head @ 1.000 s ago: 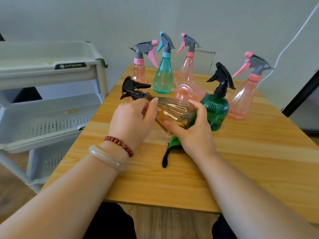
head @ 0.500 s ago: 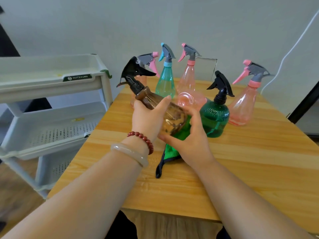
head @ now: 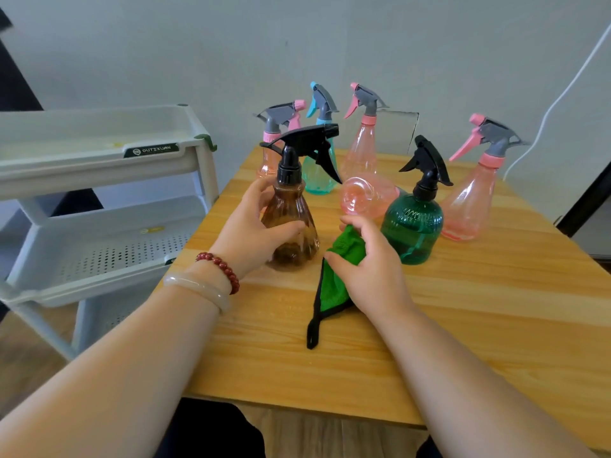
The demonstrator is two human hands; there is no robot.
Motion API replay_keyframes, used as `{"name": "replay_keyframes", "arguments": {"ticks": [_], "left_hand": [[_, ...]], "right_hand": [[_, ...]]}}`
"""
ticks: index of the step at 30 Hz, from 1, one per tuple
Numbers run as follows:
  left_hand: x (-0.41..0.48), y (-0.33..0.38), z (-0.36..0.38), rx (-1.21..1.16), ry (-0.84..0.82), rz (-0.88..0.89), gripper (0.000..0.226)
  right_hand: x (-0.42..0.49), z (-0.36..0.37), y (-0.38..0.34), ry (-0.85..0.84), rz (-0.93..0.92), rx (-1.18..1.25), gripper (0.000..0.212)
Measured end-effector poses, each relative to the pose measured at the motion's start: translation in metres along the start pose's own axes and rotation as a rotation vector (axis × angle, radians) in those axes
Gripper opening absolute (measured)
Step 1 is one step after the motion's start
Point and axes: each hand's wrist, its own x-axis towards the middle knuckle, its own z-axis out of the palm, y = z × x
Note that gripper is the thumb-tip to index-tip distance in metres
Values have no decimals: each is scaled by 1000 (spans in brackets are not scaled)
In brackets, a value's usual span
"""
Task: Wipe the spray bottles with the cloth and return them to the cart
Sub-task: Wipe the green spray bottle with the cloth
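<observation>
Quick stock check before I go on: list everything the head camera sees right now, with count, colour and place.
brown bottle: 1, amber with black trigger head, upright on the table's near left part, held by the left hand.
dark green bottle: 1, black trigger head, upright, centre right.
teal bottle: 1, blue and grey head, upright at the back.
pink bottles: 4; three upright, back left, back centre, far right; one lying on its side, base towards the camera.
cloth: 1, green with black edging, on the table under the right hand.
table: 1, light wood.
cart: 1, pale grey, tiered, left of the table.
cable: 1, white, on the wall at right.
left hand: wrist with red bead bracelet and pale bangle.
right hand: gripping the cloth.
</observation>
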Motion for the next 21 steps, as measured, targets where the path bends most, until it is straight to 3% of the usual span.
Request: {"name": "replay_keyframes", "arguments": {"ticks": [4, 7, 14, 17, 21], "left_hand": [[3, 4, 12, 148, 88, -47, 93], [6, 7, 16, 193, 202, -21, 91], [9, 0, 5, 82, 78, -42, 73], [11, -2, 11, 191, 195, 13, 61], [25, -6, 15, 275, 377, -39, 68]], "right_hand": [[1, 2, 1, 52, 21, 0, 55], [1, 1, 0, 47, 29, 2, 54], [2, 1, 1, 32, 46, 26, 50], [2, 1, 0, 35, 44, 27, 50], [3, 0, 1, 39, 64, 44, 48]]}}
